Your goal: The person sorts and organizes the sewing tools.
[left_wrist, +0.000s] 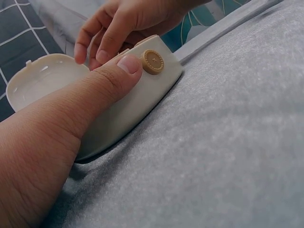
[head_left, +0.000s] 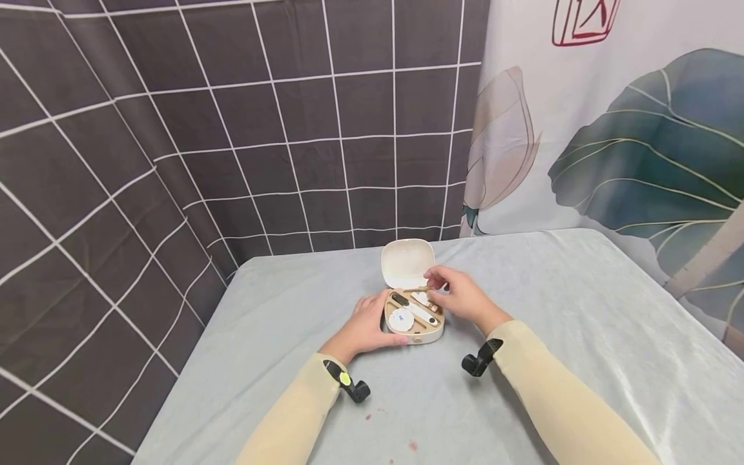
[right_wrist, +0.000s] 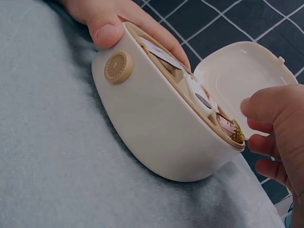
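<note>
A small cream sewing case (head_left: 429, 338) stands on the cloth with its hinged lid (head_left: 405, 261) raised at the back. My left hand (head_left: 365, 324) holds the case by its left side, the thumb on the front close to a tan round button (left_wrist: 153, 61). Set in the tan insert are a white disc (head_left: 401, 319) with blue marks and a slim white tool (head_left: 420, 311) with a black end. At the right end shows a gold dimpled thimble (right_wrist: 236, 132). Over the back right of the case, my right hand (head_left: 462, 296) hovers with loosely bent fingers; nothing shows between them.
Pale grey-blue cloth (head_left: 279, 310) covers the table. Behind it hangs a dark curtain (head_left: 302, 110) with white grid lines, and on the right a leaf-printed white curtain (head_left: 517, 194). Each wrist carries a black camera mount (head_left: 482, 359).
</note>
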`<control>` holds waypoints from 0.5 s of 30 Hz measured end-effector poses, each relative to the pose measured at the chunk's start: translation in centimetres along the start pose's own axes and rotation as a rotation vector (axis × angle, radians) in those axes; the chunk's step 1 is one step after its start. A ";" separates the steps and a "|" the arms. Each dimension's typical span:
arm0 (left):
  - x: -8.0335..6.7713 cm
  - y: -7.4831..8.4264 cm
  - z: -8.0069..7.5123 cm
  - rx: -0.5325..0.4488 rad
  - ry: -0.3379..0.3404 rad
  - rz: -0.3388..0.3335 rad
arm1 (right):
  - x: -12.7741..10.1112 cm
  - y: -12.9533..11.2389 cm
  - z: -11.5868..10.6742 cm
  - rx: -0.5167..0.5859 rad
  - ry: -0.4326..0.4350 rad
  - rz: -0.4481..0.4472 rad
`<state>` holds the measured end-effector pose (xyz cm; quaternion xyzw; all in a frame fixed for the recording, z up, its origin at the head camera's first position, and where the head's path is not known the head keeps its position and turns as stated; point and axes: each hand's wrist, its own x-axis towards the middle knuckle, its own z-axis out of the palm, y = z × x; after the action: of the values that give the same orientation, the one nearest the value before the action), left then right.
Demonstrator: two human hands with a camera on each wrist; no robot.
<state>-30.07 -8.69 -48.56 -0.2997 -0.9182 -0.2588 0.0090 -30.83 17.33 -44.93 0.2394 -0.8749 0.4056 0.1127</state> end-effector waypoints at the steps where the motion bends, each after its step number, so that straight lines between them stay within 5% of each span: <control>1: 0.0 0.0 0.0 -0.002 0.000 -0.002 | 0.0 0.0 0.0 0.007 0.011 0.009; 9: 0.1 -0.2 -0.1 -0.087 0.000 -0.048 | -0.1 0.2 0.1 0.114 0.166 0.136; 15: 0.5 -0.5 -0.9 -0.468 0.054 -0.102 | 0.4 0.1 -0.8 0.294 0.228 0.283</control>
<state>-30.87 -9.16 -47.88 -0.2397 -0.8465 -0.4727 -0.0491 -31.18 17.85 -44.33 0.0808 -0.8130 0.5647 0.1167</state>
